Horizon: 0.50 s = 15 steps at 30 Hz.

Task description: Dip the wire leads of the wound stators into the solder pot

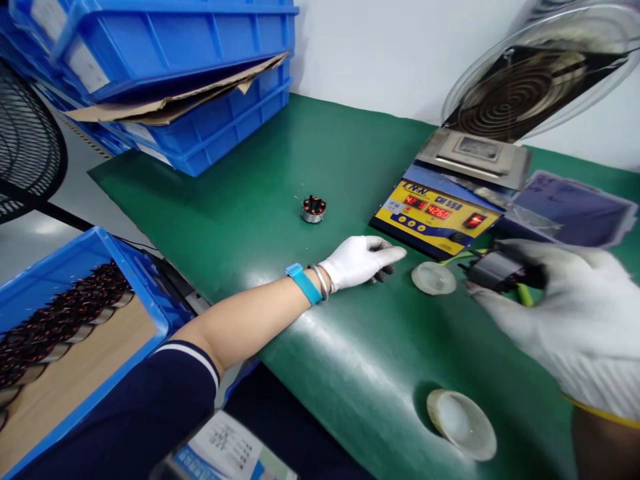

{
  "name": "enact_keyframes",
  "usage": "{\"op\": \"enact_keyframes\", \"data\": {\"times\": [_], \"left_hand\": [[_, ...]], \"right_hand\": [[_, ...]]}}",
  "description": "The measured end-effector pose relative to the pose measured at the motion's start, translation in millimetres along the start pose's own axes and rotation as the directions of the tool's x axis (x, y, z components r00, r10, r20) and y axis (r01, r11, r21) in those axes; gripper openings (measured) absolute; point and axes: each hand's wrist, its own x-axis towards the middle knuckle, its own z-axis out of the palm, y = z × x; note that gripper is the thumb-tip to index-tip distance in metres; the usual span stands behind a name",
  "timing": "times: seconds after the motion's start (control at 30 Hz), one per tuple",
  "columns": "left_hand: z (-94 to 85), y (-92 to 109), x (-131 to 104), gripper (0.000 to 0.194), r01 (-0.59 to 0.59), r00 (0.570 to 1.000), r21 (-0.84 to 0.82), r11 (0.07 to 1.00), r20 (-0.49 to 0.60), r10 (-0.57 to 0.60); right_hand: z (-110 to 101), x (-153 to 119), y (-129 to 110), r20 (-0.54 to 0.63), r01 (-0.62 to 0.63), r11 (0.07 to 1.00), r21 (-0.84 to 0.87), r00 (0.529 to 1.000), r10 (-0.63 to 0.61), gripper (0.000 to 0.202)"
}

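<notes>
- The left hand (361, 261), in a white glove, lay flat on the green mat-covered table (260, 220), its fingers closed over a small dark part that peeked out beneath the fingertips; what the part was could not be told.
- A blue wristband (303, 283) and a silver bangle (320, 281) circled the left wrist.
- The right hand (565, 313), also in a white glove, pinched a small grey-and-black wound component (493, 270) with a yellow-green lead, near the right edge.
- A round translucent dish (433, 278) sat on the mat between the two hands; a second shallow translucent dish (461, 424) lay nearer, at the front.
- A small round stator with dark coils (313, 209) stood alone farther back, well apart from both hands.
- A yellow-and-blue heating unit with red digits (434, 217) stood just beyond the hands.
- A blue plastic bin of dark coiled parts (65, 320) sat at near left; stacked blue plastic crates (200, 87) rose at far left.
</notes>
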Motion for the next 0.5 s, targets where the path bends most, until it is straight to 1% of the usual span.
{"op": "enact_keyframes", "data": {"times": [0.07,0.13,0.2,0.27,0.33,0.4,0.43,0.5], "left_hand": [[-0.1,1.2,-0.7,0.022,0.009,1.0,0.01,1.0,-0.001,-0.009],[0.0,2.6,-1.7,0.021,0.022,1.0,0.021,1.0,-0.002,-0.022],[0.4,3.8,-2.5,0.021,0.029,1.0,0.025,0.999,0.0,-0.029],[0.8,4.7,-3.0,0.021,0.025,1.0,0.029,0.999,0.002,-0.025],[1.0,4.4,-3.0,0.02,0.022,1.0,0.032,0.999,0.003,-0.022],[1.0,2.0,-2.0,0.019,0.017,1.0,0.033,0.999,0.005,-0.017],[0.8,-0.1,-1.1,0.02,0.006,1.0,0.04,0.999,0.008,-0.006],[0.5,-5.7,1.5,0.023,-0.044,0.999,0.084,0.996,0.019,0.042]], "right_hand": [[0.1,-1.5,-3.7,-0.056,0.088,0.97,-0.227,0.993,-0.103,0.045],[6.0,-3.9,-5.7,-0.089,0.175,0.909,-0.378,0.971,-0.224,0.036],[14.8,-6.9,-6.1,-0.111,0.229,0.865,-0.446,0.945,-0.307,0.032],[22.2,-9.9,-5.5,-0.115,0.274,0.844,-0.462,0.925,-0.363,0.031],[24.8,-11.7,-3.9,-0.155,0.276,0.838,-0.47,0.909,-0.386,0.03],[21.2,-9.4,-1.0,-0.204,0.239,0.85,-0.469,0.907,-0.368,0.03],[17.2,-5.4,0.9,-0.215,0.207,0.863,-0.461,0.917,-0.335,0.031],[5.7,10.7,4.6,-0.199,0.118,0.901,-0.418,0.956,-0.217,0.037]]}}
